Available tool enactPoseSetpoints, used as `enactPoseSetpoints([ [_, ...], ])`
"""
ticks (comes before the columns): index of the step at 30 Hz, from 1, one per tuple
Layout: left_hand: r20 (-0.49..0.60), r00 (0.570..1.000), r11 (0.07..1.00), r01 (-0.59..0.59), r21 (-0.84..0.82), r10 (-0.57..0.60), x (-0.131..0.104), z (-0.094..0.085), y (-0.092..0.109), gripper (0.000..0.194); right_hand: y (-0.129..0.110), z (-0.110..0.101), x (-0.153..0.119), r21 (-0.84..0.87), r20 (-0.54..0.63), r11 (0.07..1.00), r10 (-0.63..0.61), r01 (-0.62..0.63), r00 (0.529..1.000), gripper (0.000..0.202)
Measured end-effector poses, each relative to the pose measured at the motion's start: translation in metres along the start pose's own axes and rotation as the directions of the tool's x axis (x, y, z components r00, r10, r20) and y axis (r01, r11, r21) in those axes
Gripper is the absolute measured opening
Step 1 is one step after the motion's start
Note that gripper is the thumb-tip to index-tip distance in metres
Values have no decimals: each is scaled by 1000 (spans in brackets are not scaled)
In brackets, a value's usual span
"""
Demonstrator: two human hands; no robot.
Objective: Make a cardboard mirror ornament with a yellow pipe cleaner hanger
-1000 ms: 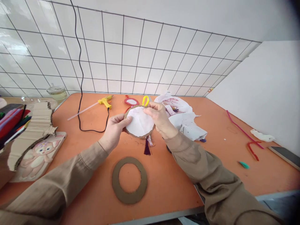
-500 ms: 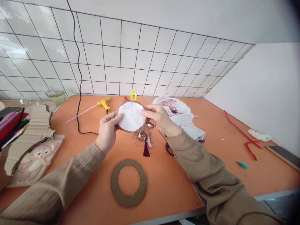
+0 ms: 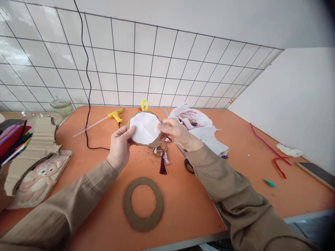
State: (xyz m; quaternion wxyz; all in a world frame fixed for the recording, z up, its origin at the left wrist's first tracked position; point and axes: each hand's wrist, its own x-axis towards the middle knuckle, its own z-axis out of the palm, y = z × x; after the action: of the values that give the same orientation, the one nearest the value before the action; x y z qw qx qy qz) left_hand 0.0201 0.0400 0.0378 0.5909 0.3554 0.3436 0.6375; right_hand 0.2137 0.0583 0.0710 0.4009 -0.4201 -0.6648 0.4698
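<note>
A round disc (image 3: 144, 128) with white fabric inside a brown cardboard rim is held up above the orange table. My left hand (image 3: 121, 144) pinches its left edge, thumb on the white face. At the right edge, my right hand (image 3: 176, 131) grips the rim between thumb and fingers. A yellow loop (image 3: 144, 105) stands up from the disc's top. Below the disc on the table lie a dark purple tassel (image 3: 163, 166) and brown scraps. Nearer to me, a flat cardboard ring (image 3: 143, 223) rests on the table.
A yellow glue gun (image 3: 115, 115) and black cord lie behind my left hand. White fabric (image 3: 206, 134) and black scissor handles (image 3: 188, 166) are by my right arm. Torn cardboard (image 3: 34, 153) is at left; red pipe cleaners (image 3: 279, 168) at right.
The disc and its yellow loop have shifted slightly left and tilted. My right fingers have moved on its right edge, the thumb now nearer the rim.
</note>
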Motion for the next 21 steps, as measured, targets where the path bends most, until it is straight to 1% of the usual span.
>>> enactPoseSetpoints([
  [2,0,1000,1000,-3,9,3,-1,0,0,35,-2,2,-1,-59,-34,998,17,-19,999,44],
  [4,18,1000,1000,-12,26,11,-2,1,-1,36,-3,3,-2,-47,-49,999,17,-20,999,40],
  [8,57,998,998,-40,56,37,-2,1,-1,38,-1,0,0,15,-21,999,35,-35,999,42],
  [11,42,998,998,-42,55,40,-1,0,-1,39,1,-1,1,50,19,998,46,-46,999,47],
  [13,35,999,998,-42,51,40,-1,0,-2,40,1,1,0,39,64,997,57,-60,996,48],
  [17,39,998,996,-44,82,41,-3,2,-3,42,-1,8,-2,-58,74,993,107,-103,992,36],
  [21,54,998,994,6,106,-11,-5,3,0,45,-2,10,-3,21,105,992,119,-122,987,27],
])
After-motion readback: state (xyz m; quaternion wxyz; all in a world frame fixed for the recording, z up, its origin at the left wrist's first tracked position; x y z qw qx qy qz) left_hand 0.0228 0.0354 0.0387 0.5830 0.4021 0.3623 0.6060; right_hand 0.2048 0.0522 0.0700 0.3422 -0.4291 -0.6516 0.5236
